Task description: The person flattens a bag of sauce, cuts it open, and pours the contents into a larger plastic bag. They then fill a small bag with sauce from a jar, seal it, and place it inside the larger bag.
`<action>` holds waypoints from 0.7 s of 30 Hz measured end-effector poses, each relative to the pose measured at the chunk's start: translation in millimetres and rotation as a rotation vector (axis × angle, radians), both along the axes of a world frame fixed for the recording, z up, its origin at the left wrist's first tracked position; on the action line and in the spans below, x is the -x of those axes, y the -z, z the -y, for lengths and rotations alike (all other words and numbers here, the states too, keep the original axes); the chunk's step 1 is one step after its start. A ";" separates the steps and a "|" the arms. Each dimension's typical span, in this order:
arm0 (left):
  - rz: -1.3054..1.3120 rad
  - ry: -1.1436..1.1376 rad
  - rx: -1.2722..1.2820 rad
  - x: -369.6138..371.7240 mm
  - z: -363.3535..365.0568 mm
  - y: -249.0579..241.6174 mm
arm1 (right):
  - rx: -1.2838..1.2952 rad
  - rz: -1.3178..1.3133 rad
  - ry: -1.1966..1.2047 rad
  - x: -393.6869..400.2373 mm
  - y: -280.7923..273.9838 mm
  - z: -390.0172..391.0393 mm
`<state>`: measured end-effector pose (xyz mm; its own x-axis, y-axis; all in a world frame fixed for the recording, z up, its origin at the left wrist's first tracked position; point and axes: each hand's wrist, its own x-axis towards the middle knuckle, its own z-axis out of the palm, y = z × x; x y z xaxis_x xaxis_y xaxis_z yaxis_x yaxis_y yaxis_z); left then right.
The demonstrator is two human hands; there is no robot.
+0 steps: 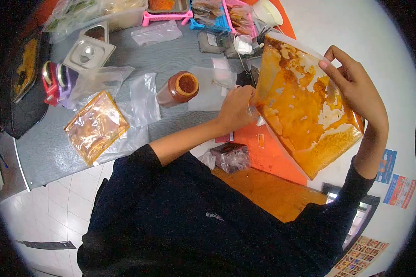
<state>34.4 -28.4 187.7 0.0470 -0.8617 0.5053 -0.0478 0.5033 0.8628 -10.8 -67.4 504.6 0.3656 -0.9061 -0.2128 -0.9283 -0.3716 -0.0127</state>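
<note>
A large clear plastic bag or container (305, 106), smeared inside with orange-brown sauce, is raised and tilted at the right. My right hand (351, 81) grips its upper right edge between thumb and fingers. At its left edge my left hand (238, 108) is closed; the fingertips are partly hidden, but they hold that edge. Just left of my left hand, an open jar (182, 87) with reddish-brown contents stands on the dark grey table (171, 134). A filled flat bag (97, 127) of orange-brown food lies farther left on clear plastic.
Metal lids (88, 53), red and purple tape dispensers (51, 83) and a black tray (25, 69) lie at the left. Pink and blue baskets (210, 14) line the back. Clear empty bags (144, 99) are near the jar. A wrapped dark bundle (231, 157) sits below my left hand.
</note>
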 end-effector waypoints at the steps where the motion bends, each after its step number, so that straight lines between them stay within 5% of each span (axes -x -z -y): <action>1: -0.025 0.002 0.003 0.5 -0.3 0.3 | 0.000 0.000 -0.001 -1.4 -0.4 -0.4; 21: -0.069 0.023 -0.001 2.9 -7.7 -1.3 | 0.013 -0.101 -0.011 -8.1 -2.6 -5.5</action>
<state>31.5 -20.7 189.1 0.0616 -0.8636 0.5005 0.0234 0.5025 0.8642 -2.7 -61.8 507.2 0.3525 -0.9052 -0.2373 -0.9206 -0.3810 0.0860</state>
